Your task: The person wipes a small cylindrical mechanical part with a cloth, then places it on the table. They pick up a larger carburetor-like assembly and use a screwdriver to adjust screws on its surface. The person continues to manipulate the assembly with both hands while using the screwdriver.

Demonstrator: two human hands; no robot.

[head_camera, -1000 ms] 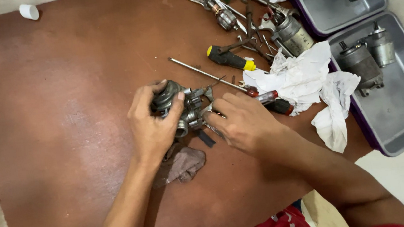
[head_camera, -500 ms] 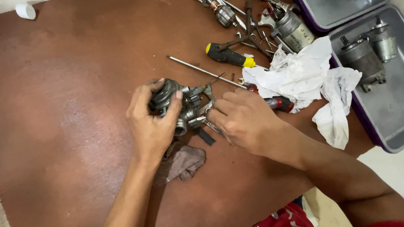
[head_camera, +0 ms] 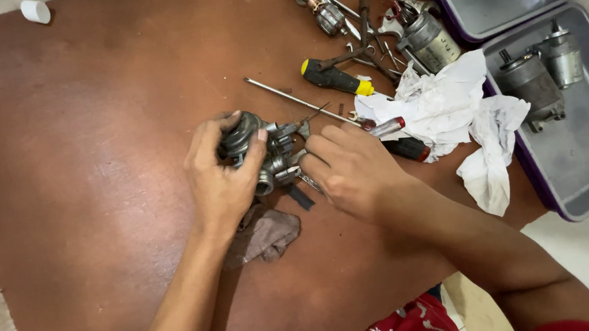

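Right around the middle of the frame, on the brown surface [head_camera: 90, 135], the left hand [head_camera: 220, 180] is clamped on a grimy metal carburetor [head_camera: 264, 150], and the right hand [head_camera: 349, 167] pinches a small tool against it. White rags [head_camera: 446, 100] lie center-right.

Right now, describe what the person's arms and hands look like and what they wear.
Both forearms are bare, with no sleeves in view. The left hand and right hand wear no gloves, rings or watch. Red printed cloth shows at the bottom edge.
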